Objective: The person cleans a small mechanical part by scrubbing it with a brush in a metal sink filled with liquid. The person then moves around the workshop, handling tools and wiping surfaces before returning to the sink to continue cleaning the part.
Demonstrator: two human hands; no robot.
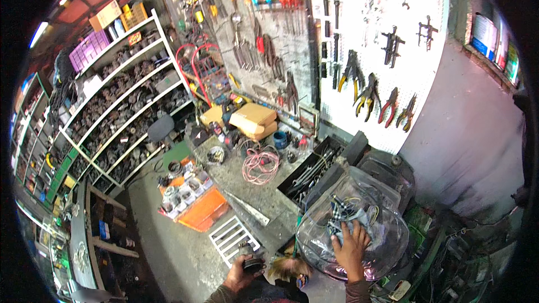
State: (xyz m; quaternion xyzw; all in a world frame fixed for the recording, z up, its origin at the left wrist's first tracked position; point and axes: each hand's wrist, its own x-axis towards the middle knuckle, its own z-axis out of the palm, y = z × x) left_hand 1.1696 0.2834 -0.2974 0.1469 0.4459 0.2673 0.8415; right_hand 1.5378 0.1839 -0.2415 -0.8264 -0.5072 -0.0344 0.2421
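My left hand (236,274) is closed around a dark, round mechanical part (253,265) low in the middle of the head view. My right hand (353,248) reaches over a large clear plastic container (389,246) at the lower right. Its fingers are spread and rest on crumpled, bluish cloth rags (351,214), some of them checked. It does not appear to grip them. Beside the container, between my two hands, are broom bristles (288,268) with a green handle (299,223).
An open drawer of wrenches (312,172) lies beyond the container. An orange box (206,210) with small bins and a white metal rack (231,240) stand left. A pink cord (261,166) and a cardboard box (254,120) sit on the bench. Pliers (368,97) hang on the pegboard (379,80).
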